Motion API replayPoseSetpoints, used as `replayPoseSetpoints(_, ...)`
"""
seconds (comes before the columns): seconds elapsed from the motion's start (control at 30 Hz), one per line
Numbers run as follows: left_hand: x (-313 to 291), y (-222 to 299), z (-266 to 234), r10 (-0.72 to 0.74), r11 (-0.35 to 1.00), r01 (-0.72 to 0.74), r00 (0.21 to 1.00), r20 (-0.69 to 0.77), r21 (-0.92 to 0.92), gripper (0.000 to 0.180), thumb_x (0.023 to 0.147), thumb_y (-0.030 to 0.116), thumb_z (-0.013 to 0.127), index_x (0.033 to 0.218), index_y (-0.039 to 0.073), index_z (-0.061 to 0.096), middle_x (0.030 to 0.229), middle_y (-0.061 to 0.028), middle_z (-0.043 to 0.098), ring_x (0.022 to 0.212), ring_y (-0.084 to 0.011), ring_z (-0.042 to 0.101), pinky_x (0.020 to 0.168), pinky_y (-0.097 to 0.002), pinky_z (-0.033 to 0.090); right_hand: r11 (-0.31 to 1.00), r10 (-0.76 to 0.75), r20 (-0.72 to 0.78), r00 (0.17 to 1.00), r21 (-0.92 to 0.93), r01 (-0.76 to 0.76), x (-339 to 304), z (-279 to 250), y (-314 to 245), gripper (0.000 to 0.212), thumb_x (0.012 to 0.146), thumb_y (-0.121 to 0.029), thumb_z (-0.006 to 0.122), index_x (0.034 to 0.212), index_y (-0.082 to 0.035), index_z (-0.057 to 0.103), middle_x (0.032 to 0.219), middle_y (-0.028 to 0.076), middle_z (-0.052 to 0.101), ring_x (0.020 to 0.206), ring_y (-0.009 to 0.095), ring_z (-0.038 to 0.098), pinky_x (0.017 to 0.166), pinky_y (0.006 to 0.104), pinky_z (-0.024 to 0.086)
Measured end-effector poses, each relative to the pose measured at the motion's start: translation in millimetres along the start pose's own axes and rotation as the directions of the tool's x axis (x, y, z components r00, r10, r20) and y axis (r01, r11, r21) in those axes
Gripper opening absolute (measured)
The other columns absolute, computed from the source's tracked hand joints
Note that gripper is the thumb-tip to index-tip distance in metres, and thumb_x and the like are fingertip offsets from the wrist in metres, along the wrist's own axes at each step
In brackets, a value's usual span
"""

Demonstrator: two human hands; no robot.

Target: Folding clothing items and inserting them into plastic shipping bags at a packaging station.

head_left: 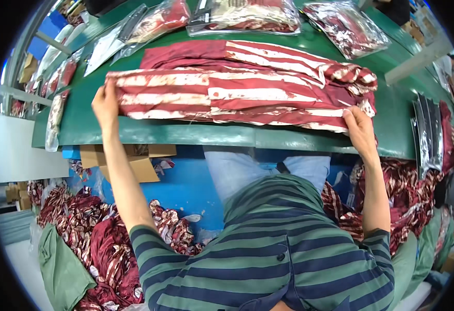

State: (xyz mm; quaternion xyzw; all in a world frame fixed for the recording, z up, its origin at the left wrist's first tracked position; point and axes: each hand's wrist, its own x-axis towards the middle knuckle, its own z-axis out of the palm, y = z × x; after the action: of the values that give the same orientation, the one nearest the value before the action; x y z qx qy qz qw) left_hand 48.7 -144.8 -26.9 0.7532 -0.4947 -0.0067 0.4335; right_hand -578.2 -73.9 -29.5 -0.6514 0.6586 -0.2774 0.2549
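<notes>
the folded red-and-white striped garment [237, 96] lies flat on the green desk [185, 133], spread from 10 to 2 o'clock. the left hand [104, 103] pinches its left end, fingers closed on the cloth; the right hand [360, 128] grips the near right corner, fingers curled over the edge. it looks thin, soft and rather slick, light and limp, so best held at both ends or corners. bagged garments [247, 15] lie at 12 o'clock.
</notes>
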Motion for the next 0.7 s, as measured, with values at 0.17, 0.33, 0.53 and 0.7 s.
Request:
replayPoseSetpoints(0.17, 31, 20, 48, 0.147, 0.891, -0.099, 0.986, -0.074, 0.443, 0.041, 0.100, 0.046, 0.051, 0.104, 0.009, 0.066, 0.093, -0.0184, 0.074, 0.084, -0.0473, 0.067, 0.075, -0.0533, 0.053, 0.984, -0.084, -0.179, 0.980, -0.172, 0.053, 35, 13, -4, 0.029, 0.099, -0.029, 0.061, 0.087, -0.002, 0.061, 0.068, 0.007, 0.063, 0.060, 0.021, 0.053, 0.060, 0.0335, 0.044)
replayPoseSetpoints(0.33, 18, -14, 96, 0.058, 0.788, -0.160, 0.981, 0.187, 0.594, 0.039, 0.103, 0.043, 0.046, 0.102, 0.009, 0.064, 0.093, -0.0209, 0.072, 0.084, -0.0484, 0.067, 0.074, -0.0552, 0.053, 0.913, -0.124, -0.229, 0.966, -0.407, 0.021, 48, 37, 13, 0.034, 0.098, -0.035, 0.064, 0.084, -0.004, 0.060, 0.066, 0.011, 0.064, 0.057, 0.028, 0.055, 0.056, 0.0387, 0.044)
replayPoseSetpoints(0.53, 8, 26, 75, 0.016, 0.849, -0.028, 1.000, 0.027, 0.527, 0.041, 0.104, 0.042, 0.045, 0.098, 0.006, 0.064, 0.093, -0.0192, 0.073, 0.086, -0.0465, 0.067, 0.075, -0.0534, 0.053, 0.877, -0.169, -0.283, 0.944, -0.480, 0.014, 46, 16, -15, 0.035, 0.096, -0.038, 0.066, 0.084, -0.006, 0.062, 0.067, 0.013, 0.065, 0.057, 0.038, 0.058, 0.055, 0.0436, 0.045)
replayPoseSetpoints(0.7, 35, 32, 82, 0.010, 0.884, 0.001, 1.000, -0.021, 0.468, 0.045, 0.102, 0.044, 0.047, 0.096, 0.005, 0.068, 0.093, -0.0175, 0.073, 0.086, -0.0454, 0.067, 0.075, -0.0527, 0.052, 0.866, -0.203, -0.309, 0.929, -0.500, 0.023, 65, 28, 2, 0.033, 0.095, -0.036, 0.066, 0.084, -0.006, 0.063, 0.070, 0.014, 0.065, 0.060, 0.038, 0.060, 0.057, 0.0445, 0.046)
